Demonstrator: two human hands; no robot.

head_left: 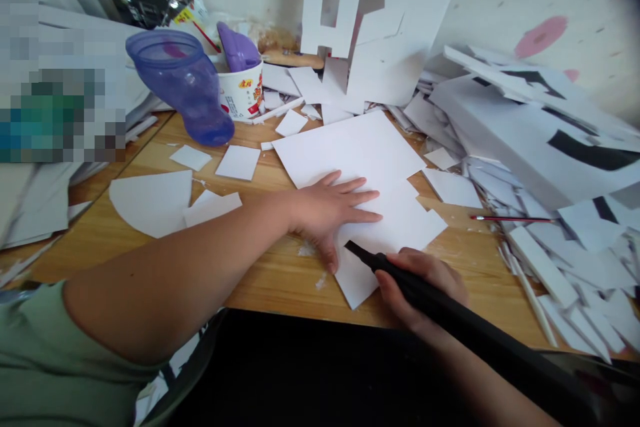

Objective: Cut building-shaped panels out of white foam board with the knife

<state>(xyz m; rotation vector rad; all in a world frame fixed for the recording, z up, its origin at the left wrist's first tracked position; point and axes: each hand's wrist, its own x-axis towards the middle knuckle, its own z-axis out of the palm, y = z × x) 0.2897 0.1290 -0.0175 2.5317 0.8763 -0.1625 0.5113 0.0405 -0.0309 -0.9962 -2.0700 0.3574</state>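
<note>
White board [350, 147] lies under one spread left hand [333, 210]; the right hand's [425, 280] fingers pinch one black tool [430, 297].

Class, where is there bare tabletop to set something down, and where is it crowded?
Bare table lies at right, between the right hand, jagged sheet and scrap heap; another patch lies left, between the curved sheet and stacked papers. Crowded: the heap itself and the back, around the purple container.

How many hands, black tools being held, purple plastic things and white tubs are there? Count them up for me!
Hands: 2 (left hand, right hand)
Held black tool: 1
Purple plastic things: 2 (see-through vase, piece in tub)
White tub: 1
Total: 6
</note>
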